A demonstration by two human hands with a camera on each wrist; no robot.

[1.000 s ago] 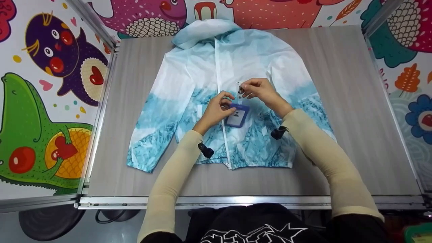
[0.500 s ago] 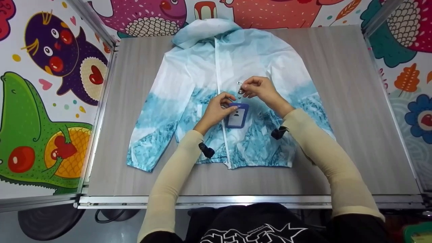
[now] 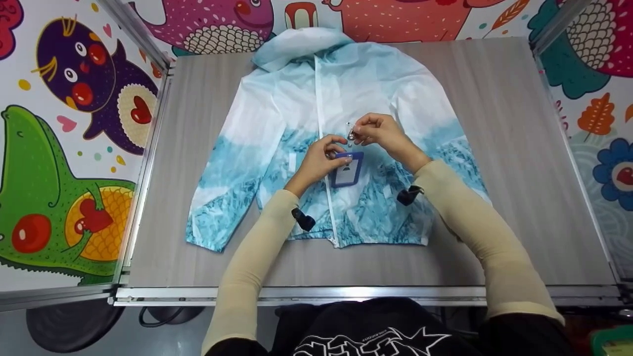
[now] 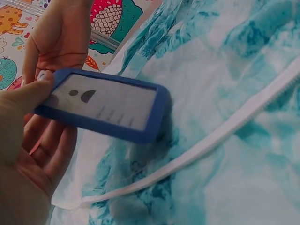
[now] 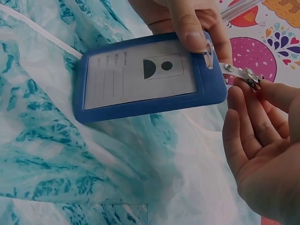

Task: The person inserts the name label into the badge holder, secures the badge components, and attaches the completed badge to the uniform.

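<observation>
A blue-framed badge holder with a white card inside hovers over the front of a blue and white hooded jacket. My left hand pinches the holder's top edge, thumb on its front face. In the right wrist view a clear strap with snaps runs from the holder's slot to a metal badge clip. My right hand pinches that clip between thumb and fingers. The jacket lies spread front up, its white zipper running down the middle. Part of the clip is hidden by my right fingers.
The wood-grain table has a metal rail along its front edge. Cartoon-printed panels stand around the left, back and right sides. A dark round stool seat is below at the lower left.
The badge holder has tilted slightly, and the metal clip has turned a little in my right fingers. Both hands stay in nearly the same place, and the jacket has not moved.
</observation>
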